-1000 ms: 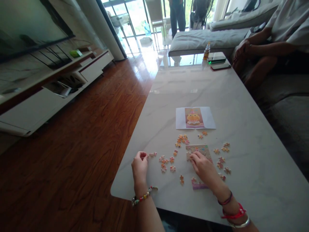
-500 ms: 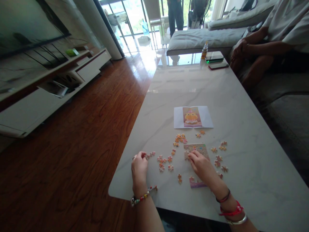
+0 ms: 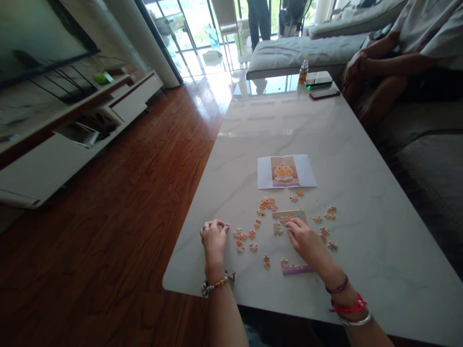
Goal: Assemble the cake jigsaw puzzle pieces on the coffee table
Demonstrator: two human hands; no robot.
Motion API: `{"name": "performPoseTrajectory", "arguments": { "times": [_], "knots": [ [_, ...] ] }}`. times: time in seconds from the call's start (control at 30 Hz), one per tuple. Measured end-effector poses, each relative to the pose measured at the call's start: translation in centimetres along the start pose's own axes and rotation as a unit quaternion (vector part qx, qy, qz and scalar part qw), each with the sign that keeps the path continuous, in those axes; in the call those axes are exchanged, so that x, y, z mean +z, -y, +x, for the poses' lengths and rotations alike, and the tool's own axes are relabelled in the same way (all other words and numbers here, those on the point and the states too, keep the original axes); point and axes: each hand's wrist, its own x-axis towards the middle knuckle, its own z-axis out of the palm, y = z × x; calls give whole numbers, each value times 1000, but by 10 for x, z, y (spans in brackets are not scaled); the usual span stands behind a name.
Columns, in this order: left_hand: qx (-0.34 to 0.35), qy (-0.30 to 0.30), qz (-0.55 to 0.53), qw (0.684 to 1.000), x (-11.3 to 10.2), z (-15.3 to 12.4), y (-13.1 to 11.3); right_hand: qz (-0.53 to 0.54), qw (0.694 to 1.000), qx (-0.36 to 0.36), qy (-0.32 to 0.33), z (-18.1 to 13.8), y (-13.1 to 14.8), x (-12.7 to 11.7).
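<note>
My left hand (image 3: 215, 241) rests near the table's left side, fingers curled together around a small puzzle piece (image 3: 227, 225) at their tips. My right hand (image 3: 303, 238) is over the partly joined puzzle section (image 3: 280, 215), its fingers pinched at the lower edge and hiding part of it; what lies between them is not visible. Pinkish loose pieces (image 3: 239, 235) lie between the hands. Below my right hand is a purple joined strip (image 3: 294, 270), with a single piece (image 3: 266, 261) to its left. More yellow pieces (image 3: 267, 203) lie beyond.
A folded picture sheet (image 3: 307, 171) lies past the pieces. Other loose pieces (image 3: 330, 212) are on the right. At the far end stand a bottle (image 3: 303, 71) and phones (image 3: 324, 93). A person (image 3: 408, 53) sits on the right sofa; another person (image 3: 259, 21) stands by the windows.
My left hand has shifted right over the small pieces there. My right hand has slid slightly right along the puzzle section, baring its lower left corner. The view has tilted a little.
</note>
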Motion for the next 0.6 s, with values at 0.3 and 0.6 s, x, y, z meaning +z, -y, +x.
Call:
{"name": "performPoseTrajectory", "arguments": {
  "times": [0.3,0.6],
  "knots": [
    [50,5,-211,976,-4,-5,-27,-27,999,28,-7,-2,-14,-14],
    [192,143,-240,941,30,-35,-105,-35,999,36,10,-2,-14,-14]
  ]
}}
